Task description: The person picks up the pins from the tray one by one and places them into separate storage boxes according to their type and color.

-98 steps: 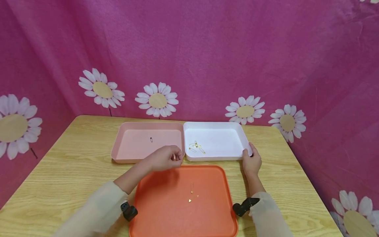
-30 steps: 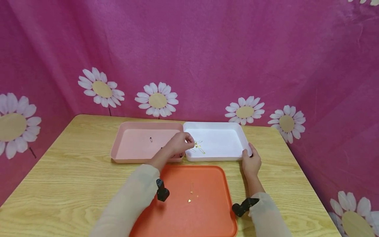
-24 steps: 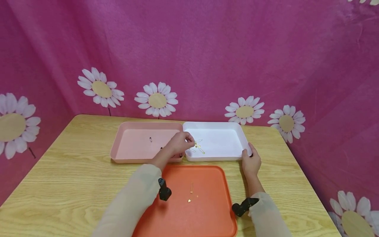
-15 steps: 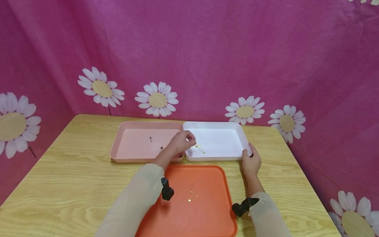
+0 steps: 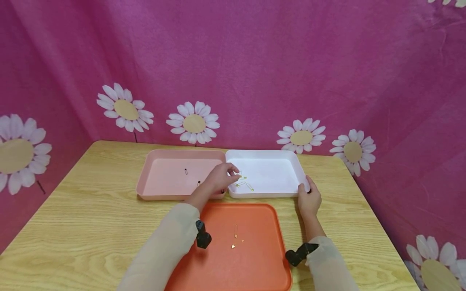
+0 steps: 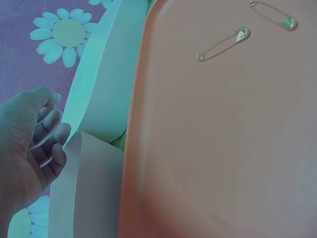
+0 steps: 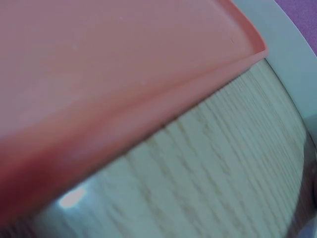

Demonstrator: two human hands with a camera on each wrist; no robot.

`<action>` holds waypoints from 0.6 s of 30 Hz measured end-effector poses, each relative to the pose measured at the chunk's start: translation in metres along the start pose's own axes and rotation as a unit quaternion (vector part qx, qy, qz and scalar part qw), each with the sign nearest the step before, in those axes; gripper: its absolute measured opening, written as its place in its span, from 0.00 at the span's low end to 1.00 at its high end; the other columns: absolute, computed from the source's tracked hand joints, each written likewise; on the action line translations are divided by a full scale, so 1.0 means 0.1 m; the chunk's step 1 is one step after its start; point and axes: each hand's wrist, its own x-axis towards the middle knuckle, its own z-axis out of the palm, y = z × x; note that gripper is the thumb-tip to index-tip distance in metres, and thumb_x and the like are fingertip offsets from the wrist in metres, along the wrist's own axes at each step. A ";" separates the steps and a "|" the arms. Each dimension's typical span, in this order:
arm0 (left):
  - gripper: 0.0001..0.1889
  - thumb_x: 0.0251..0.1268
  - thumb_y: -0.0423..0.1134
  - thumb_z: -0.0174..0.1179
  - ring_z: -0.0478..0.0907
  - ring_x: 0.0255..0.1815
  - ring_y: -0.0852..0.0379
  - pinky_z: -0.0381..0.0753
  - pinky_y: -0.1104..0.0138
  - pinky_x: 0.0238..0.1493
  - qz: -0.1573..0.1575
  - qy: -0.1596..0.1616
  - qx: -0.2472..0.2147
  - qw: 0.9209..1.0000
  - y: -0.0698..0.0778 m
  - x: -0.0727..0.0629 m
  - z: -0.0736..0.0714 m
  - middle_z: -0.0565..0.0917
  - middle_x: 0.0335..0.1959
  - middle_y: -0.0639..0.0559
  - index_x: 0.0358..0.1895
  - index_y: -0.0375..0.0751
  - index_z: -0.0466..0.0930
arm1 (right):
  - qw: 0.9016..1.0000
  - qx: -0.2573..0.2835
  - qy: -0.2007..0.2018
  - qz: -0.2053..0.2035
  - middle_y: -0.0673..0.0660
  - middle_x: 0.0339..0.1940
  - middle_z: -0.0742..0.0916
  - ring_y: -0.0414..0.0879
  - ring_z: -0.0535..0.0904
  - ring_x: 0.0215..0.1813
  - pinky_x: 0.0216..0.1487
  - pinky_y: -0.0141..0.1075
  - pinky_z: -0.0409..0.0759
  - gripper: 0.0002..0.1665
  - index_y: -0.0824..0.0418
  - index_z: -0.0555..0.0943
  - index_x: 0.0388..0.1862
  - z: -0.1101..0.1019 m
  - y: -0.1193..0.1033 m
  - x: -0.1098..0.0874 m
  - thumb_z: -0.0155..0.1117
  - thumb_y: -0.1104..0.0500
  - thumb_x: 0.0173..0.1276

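Observation:
My left hand (image 5: 221, 176) hovers over the left end of the white tray (image 5: 269, 169), its fingers loosely bent and thumb apart. In the left wrist view, nothing shows between the fingers of this left hand (image 6: 34, 144). Just by the fingertips, several gold safety pins (image 5: 250, 186) lie in the white tray. The right hand (image 5: 309, 199) grips that tray's near right corner, thumb on the rim. On the orange tray (image 5: 255, 266) lie a gold safety pin (image 5: 236, 232) and another small gold pin (image 5: 233, 246); in the left wrist view two safety pins (image 6: 224, 43) show clearly.
A pink tray (image 5: 160, 194) stands against the white tray's left side and holds a few black safety pins (image 5: 186, 171). All three trays rest on a wooden table (image 5: 91, 226). A pink flowered cloth (image 5: 247, 72) hangs behind and beside the table.
My left hand has moved right from beside the pink tray to over the white tray, and its fingertips have parted. The gold safety pins beneath have shifted. My right hand stays put.

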 end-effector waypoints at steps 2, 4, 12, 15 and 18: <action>0.12 0.63 0.42 0.59 0.70 0.29 0.55 0.68 0.72 0.25 -0.002 -0.002 -0.002 1.000 -0.01 -0.01 0.00 0.78 0.37 0.48 0.47 0.43 0.78 | 1.000 0.000 -0.003 0.004 0.63 0.63 0.76 0.55 0.69 0.67 0.67 0.44 0.65 0.27 0.58 0.74 0.62 0.00 0.00 0.00 0.51 0.58 0.64; 0.13 0.63 0.43 0.59 0.70 0.30 0.56 0.69 0.72 0.26 -0.007 -0.003 -0.003 1.000 -0.02 -0.01 0.00 0.77 0.37 0.49 0.48 0.43 0.78 | 1.000 -0.001 -0.007 0.009 0.62 0.64 0.76 0.55 0.68 0.68 0.67 0.44 0.64 0.27 0.58 0.73 0.63 -0.01 -0.01 0.00 0.51 0.57 0.64; 0.14 0.64 0.43 0.58 0.71 0.25 0.55 0.69 0.72 0.24 -0.008 -0.004 -0.012 1.000 -0.04 -0.05 -0.01 0.77 0.37 0.49 0.51 0.42 0.78 | 1.000 -0.004 -0.013 0.011 0.62 0.65 0.75 0.55 0.68 0.68 0.67 0.45 0.64 0.27 0.57 0.73 0.63 0.00 0.00 0.01 0.51 0.57 0.64; 0.14 0.64 0.42 0.59 0.71 0.24 0.56 0.69 0.71 0.23 -0.002 -0.005 -0.019 1.000 -0.06 -0.06 -0.01 0.77 0.36 0.49 0.50 0.42 0.78 | 1.000 -0.004 -0.014 0.011 0.62 0.65 0.75 0.55 0.68 0.68 0.68 0.45 0.64 0.27 0.57 0.73 0.64 0.00 0.00 0.01 0.51 0.56 0.64; 0.12 0.64 0.41 0.59 0.71 0.24 0.56 0.69 0.71 0.24 0.005 -0.007 -0.025 1.000 -0.07 -0.07 -0.02 0.77 0.34 0.48 0.48 0.42 0.78 | 1.000 -0.003 -0.017 0.012 0.62 0.65 0.75 0.55 0.67 0.69 0.68 0.45 0.64 0.27 0.57 0.72 0.64 -0.01 -0.01 0.01 0.51 0.56 0.65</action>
